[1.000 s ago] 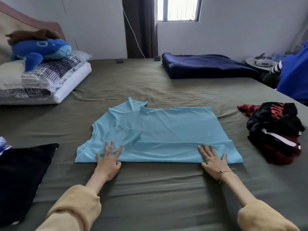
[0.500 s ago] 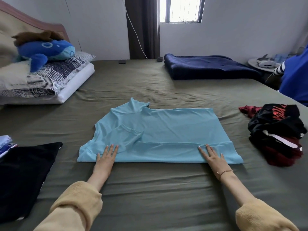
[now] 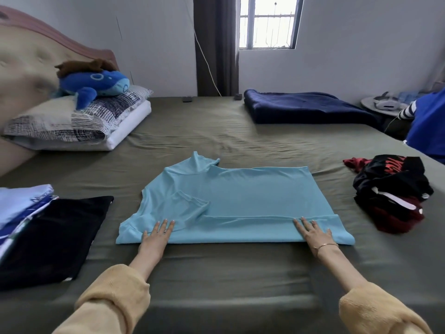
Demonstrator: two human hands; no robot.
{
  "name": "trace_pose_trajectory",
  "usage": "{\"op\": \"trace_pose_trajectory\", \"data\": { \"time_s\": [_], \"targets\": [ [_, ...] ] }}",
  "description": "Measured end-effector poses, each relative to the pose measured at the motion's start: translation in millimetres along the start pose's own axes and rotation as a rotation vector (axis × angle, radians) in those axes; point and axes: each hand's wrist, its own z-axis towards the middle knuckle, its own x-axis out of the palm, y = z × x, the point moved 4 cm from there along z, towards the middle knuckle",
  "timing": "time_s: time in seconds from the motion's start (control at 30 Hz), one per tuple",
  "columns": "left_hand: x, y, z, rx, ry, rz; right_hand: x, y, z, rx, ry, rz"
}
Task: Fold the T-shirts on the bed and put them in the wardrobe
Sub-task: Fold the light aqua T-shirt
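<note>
A person's left hand [image 3: 155,237] and right hand [image 3: 314,233] lie flat, fingers straight, on the near edge of a light blue T-shirt [image 3: 237,201] spread partly folded in the middle of an olive-sheeted bed [image 3: 216,280], one sleeve turned in over its front. A black folded garment [image 3: 51,239] at left overlaps a pale one cut off by the frame. At right, a black-and-red heap of clothes [image 3: 391,191] is too crumpled to tell its pieces apart.
</note>
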Motion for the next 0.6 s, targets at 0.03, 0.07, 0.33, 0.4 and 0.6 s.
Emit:
{"op": "trace_pose_trajectory", "data": {
  "time_s": [0.03, 0.07, 0.33, 0.4, 0.6],
  "targets": [
    [2, 0, -5, 0.004, 0.001, -0.003, 1, 0, -5, -0.003, 0.006, 0.001],
    [4, 1, -12, 0.006, 0.003, -0.007, 2, 1, -11, -0.006, 0.015, -0.001],
    [15, -3, -51, -0.002, -0.004, -0.036, 14, 1, -45, -0.024, 0.013, 0.002],
    [15, -4, -55, -0.001, 0.002, -0.043, 20, 0, -48, -0.027, 0.013, 0.001],
    [-2, -4, -53, -0.028, 0.003, -0.103, 15, -1, -37, 0.019, -0.042, -0.039]
  ]
}}
